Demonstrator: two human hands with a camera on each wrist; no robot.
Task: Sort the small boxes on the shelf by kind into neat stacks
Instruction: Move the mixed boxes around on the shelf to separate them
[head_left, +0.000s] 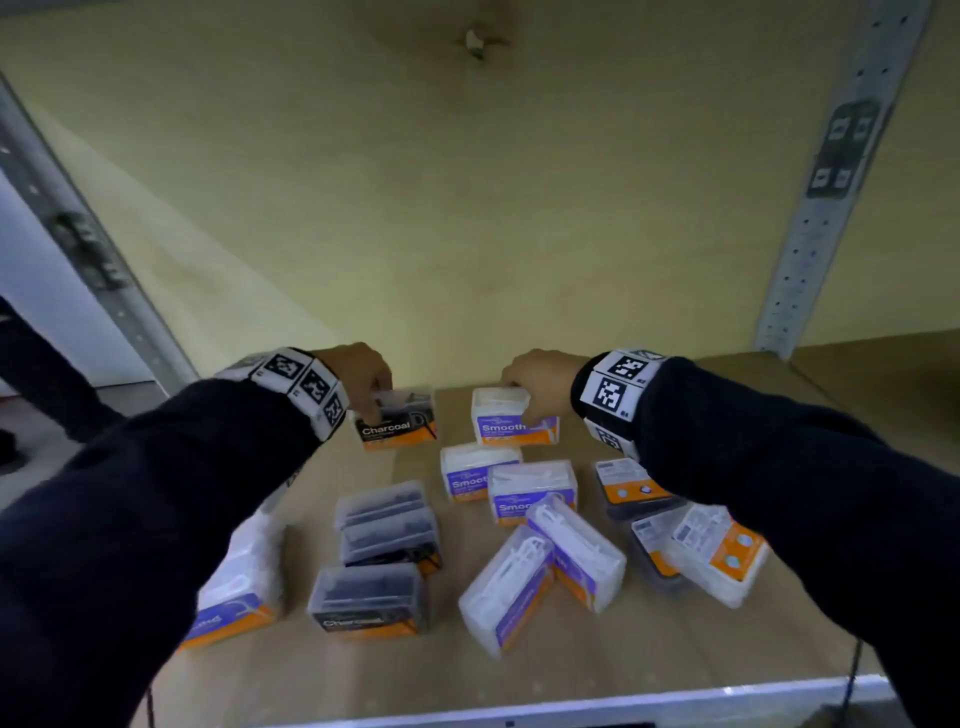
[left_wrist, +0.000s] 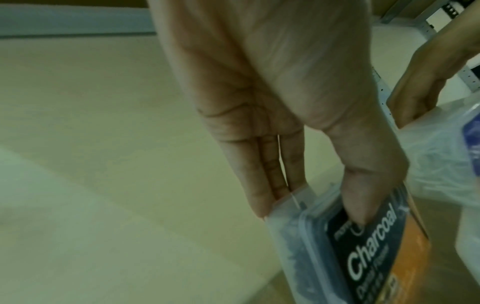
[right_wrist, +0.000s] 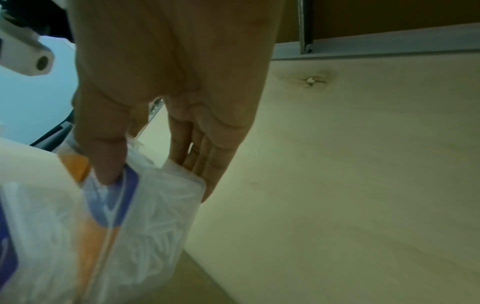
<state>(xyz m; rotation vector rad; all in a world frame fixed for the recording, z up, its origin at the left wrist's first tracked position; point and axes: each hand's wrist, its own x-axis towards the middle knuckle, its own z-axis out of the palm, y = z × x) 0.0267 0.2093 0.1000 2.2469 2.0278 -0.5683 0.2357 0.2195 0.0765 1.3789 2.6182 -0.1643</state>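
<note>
At the back of the brown shelf, my left hand grips a clear box with a black and orange "Charcoal" label, thumb on the label and fingers behind it. My right hand pinches a clear box with a purple and orange "Smooth" label, standing upright a little to the right. Several more Charcoal boxes and Smooth boxes lie scattered nearer me.
The pale back wall stands right behind both hands. Grey perforated uprights rise at the left and right. A white front rail edges the shelf. Boxes lying label-down sit under my right forearm.
</note>
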